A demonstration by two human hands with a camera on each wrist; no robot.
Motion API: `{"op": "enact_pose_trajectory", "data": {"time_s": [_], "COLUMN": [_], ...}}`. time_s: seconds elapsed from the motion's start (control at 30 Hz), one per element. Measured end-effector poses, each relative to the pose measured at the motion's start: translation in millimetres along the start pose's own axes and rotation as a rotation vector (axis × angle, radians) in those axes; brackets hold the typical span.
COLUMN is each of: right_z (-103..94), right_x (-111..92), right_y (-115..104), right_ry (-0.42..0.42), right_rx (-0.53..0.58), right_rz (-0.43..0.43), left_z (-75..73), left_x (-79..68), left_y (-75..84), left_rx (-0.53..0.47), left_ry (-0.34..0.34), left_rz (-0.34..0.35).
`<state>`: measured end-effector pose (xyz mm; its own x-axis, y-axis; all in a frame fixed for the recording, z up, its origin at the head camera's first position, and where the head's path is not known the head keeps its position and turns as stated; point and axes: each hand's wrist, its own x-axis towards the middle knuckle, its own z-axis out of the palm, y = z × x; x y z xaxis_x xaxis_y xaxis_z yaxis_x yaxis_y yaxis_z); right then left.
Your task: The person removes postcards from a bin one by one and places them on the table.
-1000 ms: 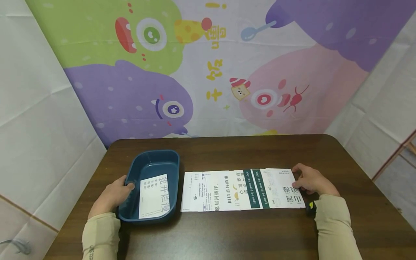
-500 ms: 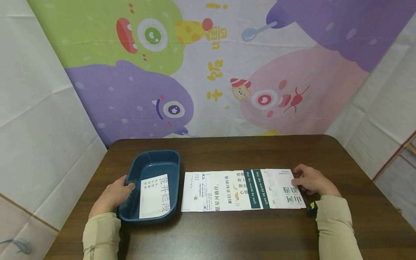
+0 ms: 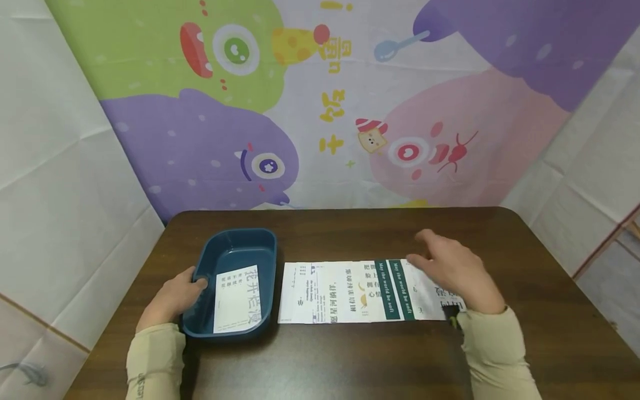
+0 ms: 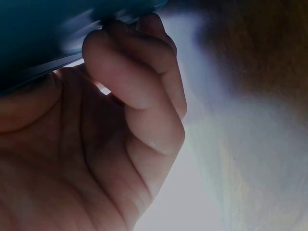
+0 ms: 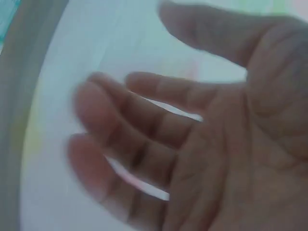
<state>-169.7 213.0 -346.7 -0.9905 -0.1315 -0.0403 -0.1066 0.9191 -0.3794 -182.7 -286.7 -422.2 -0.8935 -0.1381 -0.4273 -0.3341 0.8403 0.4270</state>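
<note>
My left hand grips the left rim of a dark blue tray, thumb over the edge and fingers curled beneath it, as the left wrist view shows. In the tray's near half lies a white printed card. To the right of the tray, a row of overlapping printed cards lies flat on the table, two with green bands. Above the right end of that row is my right hand, its fingers loosely bent and spread with nothing between them. It hides part of the rightmost card.
The brown wooden table carries the tray and cards. Behind its far edge hangs a cartoon-printed cloth. White sheets hang at both sides. A dark band sits at my right wrist.
My right hand has let go of the right edge of the end card and moved left and up over the row. My left hand and the tray have stayed in place.
</note>
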Motion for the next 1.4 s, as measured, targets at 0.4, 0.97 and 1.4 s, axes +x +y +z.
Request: {"op": "enact_pose_trajectory", "data": {"time_s": [0.4,0.97,1.4], "right_z": [161.8,198.8,200.1], "right_x": [11.0,40.1,44.4], "right_y": [-230.8,-266.2,-270.9], "right_ry": [0.048,-0.166,-0.125], "right_rx": [-0.117,-0.261,-0.342], "right_rz": [-0.871,-0.420,-0.348], "left_z": [-0.9,3.2,0.4], "left_x": [5.5,2.9,3.4], "left_y": [-3.9,-6.6,-6.8], "left_rx": [-0.011,0.001,0.007], "left_ry": [0.006,0.031,0.033], "left_rz": [0.035,0.084,0.087]}}
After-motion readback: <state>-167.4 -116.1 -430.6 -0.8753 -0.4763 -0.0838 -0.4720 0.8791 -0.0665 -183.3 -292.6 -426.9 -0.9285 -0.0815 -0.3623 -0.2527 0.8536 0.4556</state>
